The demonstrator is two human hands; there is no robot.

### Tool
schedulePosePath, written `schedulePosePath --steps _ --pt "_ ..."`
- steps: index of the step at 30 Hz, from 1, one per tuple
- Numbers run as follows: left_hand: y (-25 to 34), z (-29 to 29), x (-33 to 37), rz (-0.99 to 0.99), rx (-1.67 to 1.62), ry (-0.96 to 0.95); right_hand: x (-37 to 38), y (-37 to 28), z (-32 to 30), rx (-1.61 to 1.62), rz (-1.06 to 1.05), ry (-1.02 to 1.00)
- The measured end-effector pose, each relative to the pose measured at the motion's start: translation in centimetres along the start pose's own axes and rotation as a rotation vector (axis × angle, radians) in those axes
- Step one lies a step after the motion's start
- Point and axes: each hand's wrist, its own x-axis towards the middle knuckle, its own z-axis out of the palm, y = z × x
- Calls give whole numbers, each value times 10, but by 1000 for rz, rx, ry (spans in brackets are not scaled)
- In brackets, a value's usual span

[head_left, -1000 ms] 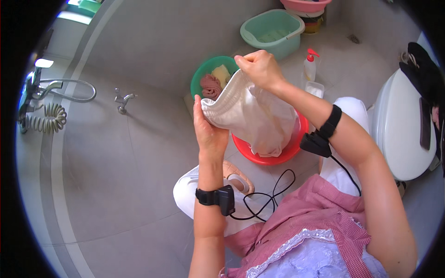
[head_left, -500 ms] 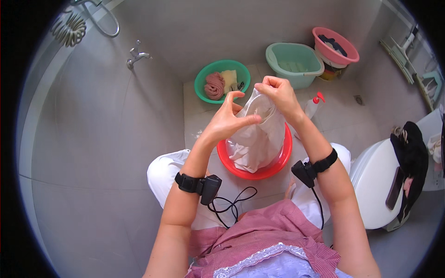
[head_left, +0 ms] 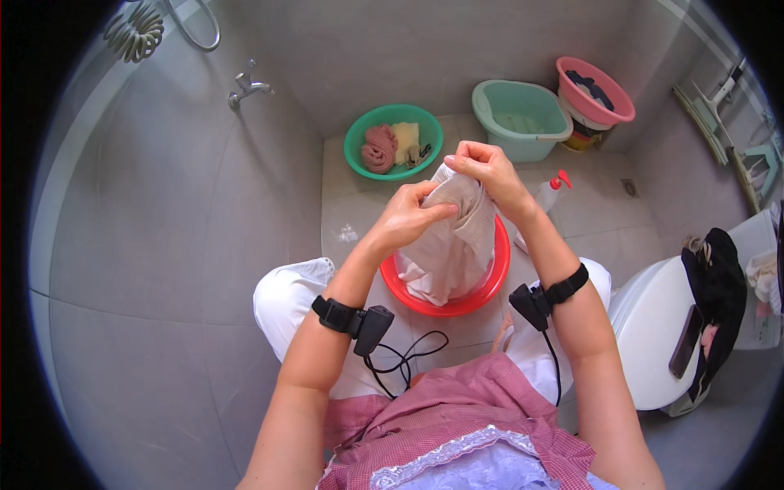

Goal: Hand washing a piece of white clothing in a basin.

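A pale, wet-looking cloth garment hangs from both hands, its lower part down in a red basin on the floor. My left hand is closed on the garment's upper left edge, thumb lying over the fabric. Higher up, my right hand pinches the top edge, fingers bent together. Between the hands the edge is gathered and folded. Which kind of garment it is cannot be made out. What lies at the bottom of the basin is hidden by the cloth.
Beyond stand a green basin with folded cloths, a pale green tub and a pink basin holding dark cloth. A red-topped pump bottle is beside my right forearm. At right is a toilet lid bearing a phone.
My left hand's spread fingers have closed onto the cloth. The garment's opening, wide before, is now drawn together and folded. My right hand keeps its pinch.
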Motion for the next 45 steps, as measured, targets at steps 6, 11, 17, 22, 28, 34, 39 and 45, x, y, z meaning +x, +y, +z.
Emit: schedulePosePath --steps 6,11,17,22,28,34,39,45 --pt "3 -13 -2 269 501 435 -4 -1 3 -509 -55 -207" --pt "10 -18 -9 197 631 586 -13 12 13 -1023 -168 -65" --pt "3 -24 -10 300 958 625 -10 46 -2 -1236 261 -206" --pt "1 -30 -13 234 953 609 -6 77 -23 -1361 155 -66" --pt "2 -52 -28 -211 735 275 -1 23 -37 -672 154 -19" --pt "-5 -51 -16 -67 211 392 0 12 -49 -432 75 -58" --pt "-25 -51 -1 -71 -930 395 2 23 -17 332 134 -104" --pt "-20 -30 11 -64 -1082 272 -5 42 24 -10 -120 25"
